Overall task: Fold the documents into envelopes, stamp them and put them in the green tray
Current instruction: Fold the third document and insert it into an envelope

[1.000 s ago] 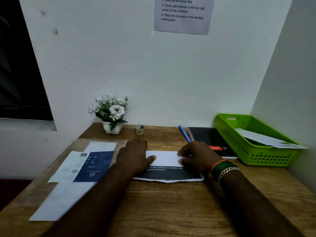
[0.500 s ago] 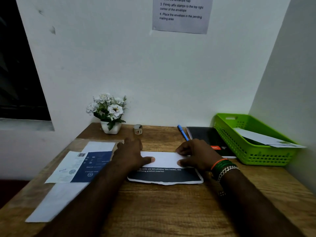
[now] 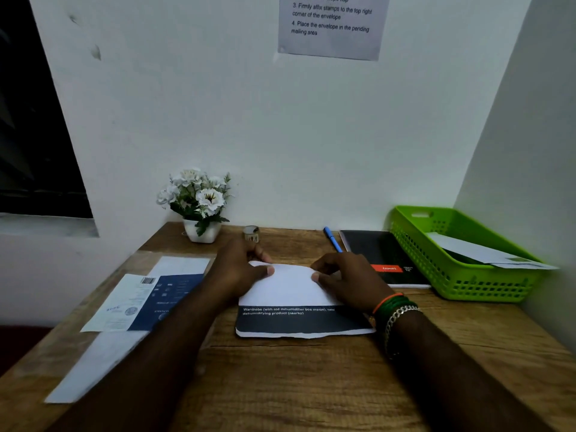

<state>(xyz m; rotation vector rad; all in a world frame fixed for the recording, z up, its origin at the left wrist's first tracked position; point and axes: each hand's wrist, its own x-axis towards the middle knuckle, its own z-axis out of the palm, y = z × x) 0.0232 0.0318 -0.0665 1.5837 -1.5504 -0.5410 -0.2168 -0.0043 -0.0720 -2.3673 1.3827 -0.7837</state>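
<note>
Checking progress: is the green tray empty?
No. The green tray holds a white envelope that sticks out over its right rim.

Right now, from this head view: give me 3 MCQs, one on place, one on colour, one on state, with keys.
1. Where does the blue pen lie?
A. inside the tray
B. on the desk between the small roll and the black notebook
C. under the flower pot

2. What colour is the tray?
A. green
B. red
C. grey

3. What are the two hands doing to the document?
A. resting away from it
B. holding it up in the air
C. left hand and right hand holding its folded white part on the desk

Key: 1 B, the pen sits left of the black notebook and right of the small roll. 2 A, bright green mesh walls. 3 C, both thumbs lie on the white fold.
</note>
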